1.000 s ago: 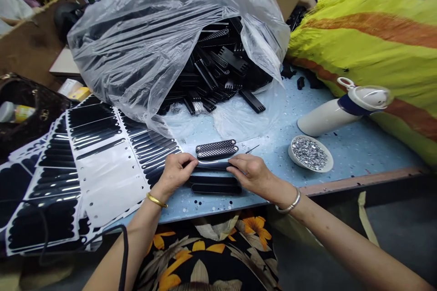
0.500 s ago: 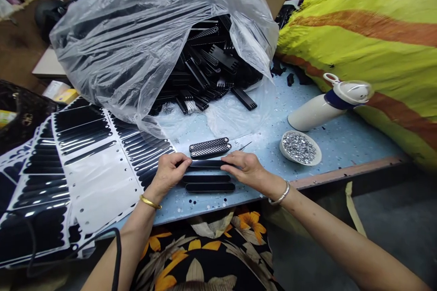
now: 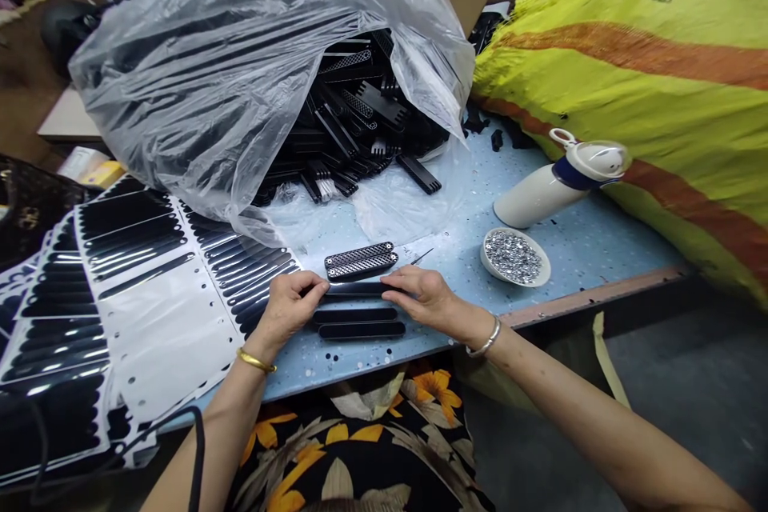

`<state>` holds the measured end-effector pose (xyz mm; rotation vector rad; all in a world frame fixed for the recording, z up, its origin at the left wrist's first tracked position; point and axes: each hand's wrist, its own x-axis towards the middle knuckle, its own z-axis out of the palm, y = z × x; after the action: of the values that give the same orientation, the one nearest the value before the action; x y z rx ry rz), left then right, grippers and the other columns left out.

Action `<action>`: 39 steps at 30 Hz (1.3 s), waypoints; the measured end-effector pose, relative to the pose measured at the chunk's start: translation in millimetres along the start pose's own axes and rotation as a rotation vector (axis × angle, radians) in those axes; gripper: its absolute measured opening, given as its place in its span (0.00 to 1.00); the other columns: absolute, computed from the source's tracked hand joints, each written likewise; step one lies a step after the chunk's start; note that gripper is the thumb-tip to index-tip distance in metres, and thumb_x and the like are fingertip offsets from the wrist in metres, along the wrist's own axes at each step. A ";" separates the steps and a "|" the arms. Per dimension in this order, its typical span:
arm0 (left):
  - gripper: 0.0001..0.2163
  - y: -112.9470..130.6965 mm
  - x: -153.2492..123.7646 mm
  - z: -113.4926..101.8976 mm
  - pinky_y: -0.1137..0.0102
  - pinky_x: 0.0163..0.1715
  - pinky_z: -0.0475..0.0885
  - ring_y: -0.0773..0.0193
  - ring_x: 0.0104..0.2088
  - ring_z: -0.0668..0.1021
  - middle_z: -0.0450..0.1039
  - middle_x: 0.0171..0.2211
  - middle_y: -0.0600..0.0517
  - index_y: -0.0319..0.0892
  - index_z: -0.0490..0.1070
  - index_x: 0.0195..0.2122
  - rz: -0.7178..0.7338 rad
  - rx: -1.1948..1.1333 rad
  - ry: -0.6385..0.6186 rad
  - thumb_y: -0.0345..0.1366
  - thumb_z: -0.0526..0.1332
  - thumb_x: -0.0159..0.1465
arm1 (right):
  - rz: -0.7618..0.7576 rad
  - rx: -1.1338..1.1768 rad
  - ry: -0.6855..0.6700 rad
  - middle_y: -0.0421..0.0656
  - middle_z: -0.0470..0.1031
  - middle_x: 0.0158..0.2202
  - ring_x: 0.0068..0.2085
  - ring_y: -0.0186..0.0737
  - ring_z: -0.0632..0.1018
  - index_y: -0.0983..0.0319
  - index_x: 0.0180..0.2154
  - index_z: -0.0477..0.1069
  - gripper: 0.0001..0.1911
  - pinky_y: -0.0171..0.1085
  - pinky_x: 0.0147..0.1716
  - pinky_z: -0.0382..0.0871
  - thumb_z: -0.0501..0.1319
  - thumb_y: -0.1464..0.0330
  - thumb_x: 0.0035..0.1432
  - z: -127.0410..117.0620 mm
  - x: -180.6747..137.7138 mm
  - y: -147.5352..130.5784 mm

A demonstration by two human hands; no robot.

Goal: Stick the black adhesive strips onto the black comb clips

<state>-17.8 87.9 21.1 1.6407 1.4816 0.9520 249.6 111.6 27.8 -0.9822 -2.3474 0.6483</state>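
On yellow sack (image 3: 630, 32): characters (unreadable).

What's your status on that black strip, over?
Left hand and right hand pinch the black strip by its ends. Two strips lie beside it. Nothing blocking.

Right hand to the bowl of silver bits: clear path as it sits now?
Probably yes. The right hand grips one end of a black strip, so it would have to let go first. Between it and the bowl lies only bare blue table; the thin pick sits off that line.
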 end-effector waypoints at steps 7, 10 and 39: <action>0.10 2.7 -0.1 0.4 0.73 0.26 0.67 0.66 0.23 0.75 0.76 0.20 0.54 0.41 0.77 0.23 0.002 -0.002 0.002 0.38 0.61 0.58 | 0.101 0.003 0.142 0.46 0.81 0.37 0.34 0.40 0.80 0.61 0.44 0.77 0.11 0.37 0.33 0.77 0.63 0.65 0.61 -20.7 -7.6 -0.2; 0.10 3.6 -0.3 0.3 0.73 0.26 0.66 0.66 0.23 0.75 0.76 0.20 0.54 0.41 0.76 0.23 0.006 0.008 -0.001 0.37 0.60 0.58 | 0.231 -0.083 0.262 0.44 0.80 0.31 0.29 0.39 0.79 0.60 0.36 0.78 0.07 0.36 0.29 0.75 0.61 0.67 0.61 -28.6 -15.6 -0.7; 0.11 50.0 17.2 46.3 0.58 0.35 0.74 0.51 0.35 0.80 0.79 0.34 0.43 0.37 0.74 0.38 0.597 0.378 -0.065 0.26 0.66 0.53 | 0.261 0.059 0.198 0.43 0.77 0.30 0.25 0.34 0.74 0.64 0.40 0.78 0.22 0.33 0.26 0.69 0.73 0.58 0.46 -16.5 -6.3 8.1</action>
<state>47.5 99.5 44.4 2.4489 1.1906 0.9434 267.6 115.8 33.7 -1.2769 -2.0369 0.6796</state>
